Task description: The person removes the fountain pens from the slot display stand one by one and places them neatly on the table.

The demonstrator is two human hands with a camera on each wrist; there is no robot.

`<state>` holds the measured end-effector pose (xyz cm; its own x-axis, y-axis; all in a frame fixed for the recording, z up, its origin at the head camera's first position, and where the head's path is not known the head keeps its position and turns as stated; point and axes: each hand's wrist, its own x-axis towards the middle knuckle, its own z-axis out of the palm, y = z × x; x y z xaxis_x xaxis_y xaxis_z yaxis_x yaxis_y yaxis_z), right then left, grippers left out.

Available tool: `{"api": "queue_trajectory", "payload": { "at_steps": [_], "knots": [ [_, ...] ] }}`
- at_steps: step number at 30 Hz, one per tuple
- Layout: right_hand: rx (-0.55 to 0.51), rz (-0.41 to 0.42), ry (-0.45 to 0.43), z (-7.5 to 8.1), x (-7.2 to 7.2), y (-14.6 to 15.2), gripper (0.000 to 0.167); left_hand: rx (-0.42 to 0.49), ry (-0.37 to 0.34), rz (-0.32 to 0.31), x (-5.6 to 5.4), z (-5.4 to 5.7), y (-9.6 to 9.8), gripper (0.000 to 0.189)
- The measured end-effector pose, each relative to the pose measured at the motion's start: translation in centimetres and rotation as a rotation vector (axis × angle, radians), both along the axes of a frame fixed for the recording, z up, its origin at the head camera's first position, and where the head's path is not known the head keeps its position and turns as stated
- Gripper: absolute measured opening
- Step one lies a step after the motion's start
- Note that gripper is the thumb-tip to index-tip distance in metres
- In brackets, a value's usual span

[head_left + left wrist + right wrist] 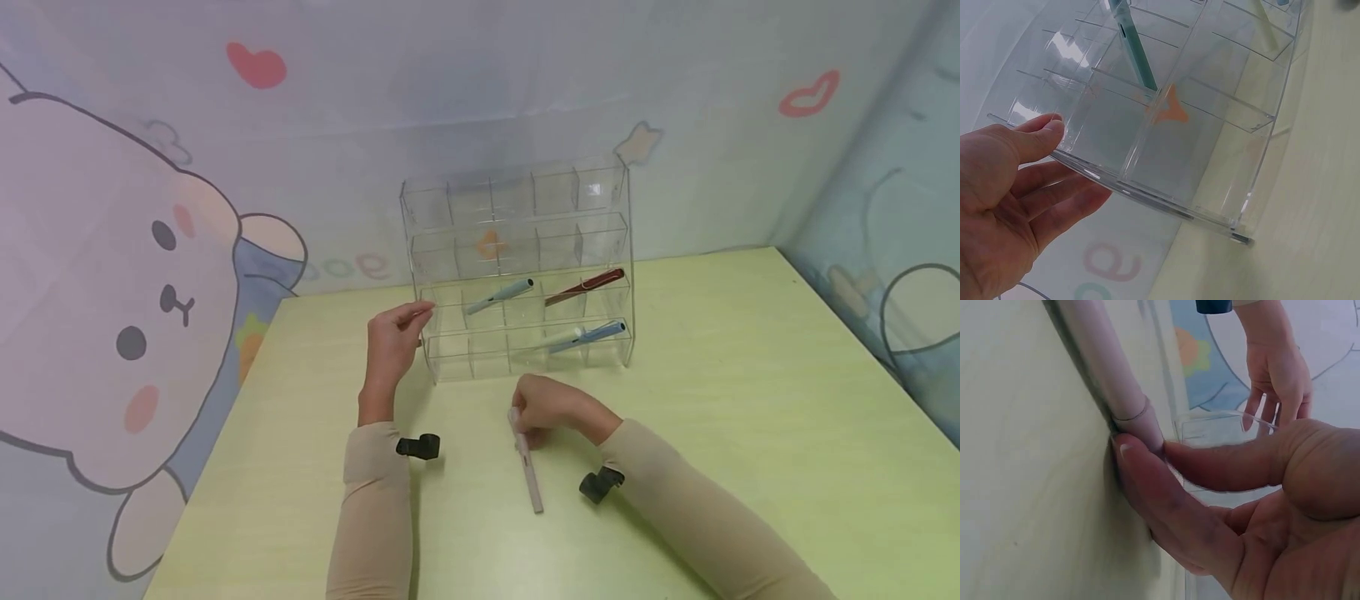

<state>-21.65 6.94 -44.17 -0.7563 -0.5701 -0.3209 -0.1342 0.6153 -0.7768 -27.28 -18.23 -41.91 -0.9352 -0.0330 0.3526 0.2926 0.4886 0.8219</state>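
Observation:
A clear acrylic rack (517, 226) with stepped rows of compartments stands on the table. At its left side panel, my left hand (392, 346) grips the edge, thumb on one face and fingers behind, as the left wrist view shows. In front of the rack lies a pale pink pen (530, 475), pointing toward me along the tabletop. My right hand (553, 407) pinches its far end between thumb and fingers; the right wrist view shows this pinch on the barrel (1100, 356) close over the table.
A teal pen (501, 296) and a dark red pen (588, 286) lean in the rack's second row from the bottom. The lowest row holds a blue pen (596, 333) and a pale yellow pen (562, 337). A printed cloth (360, 100) hangs behind the table (750, 400).

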Motion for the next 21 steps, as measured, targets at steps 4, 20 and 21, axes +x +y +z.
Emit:
{"api": "queue_trajectory", "payload": {
  "at_steps": [4, 20, 21],
  "knots": [
    [0.026, -0.038, -0.004, 0.03, 0.24, -0.24, 0.010, -0.001, 0.003, -0.001, 0.06, 0.07, 0.08, 0.018],
    [-0.028, -0.071, -0.011, -0.22, 0.55, -0.60, 0.024, 0.004, -0.005, 0.005, 0.07, 0.18, 0.10, 0.018],
    [-0.029, -0.071, -0.010, -0.22, 0.57, -0.59, 0.023, 0.004, -0.006, 0.006, 0.09, 0.18, 0.11, 0.018]
  ]
}}
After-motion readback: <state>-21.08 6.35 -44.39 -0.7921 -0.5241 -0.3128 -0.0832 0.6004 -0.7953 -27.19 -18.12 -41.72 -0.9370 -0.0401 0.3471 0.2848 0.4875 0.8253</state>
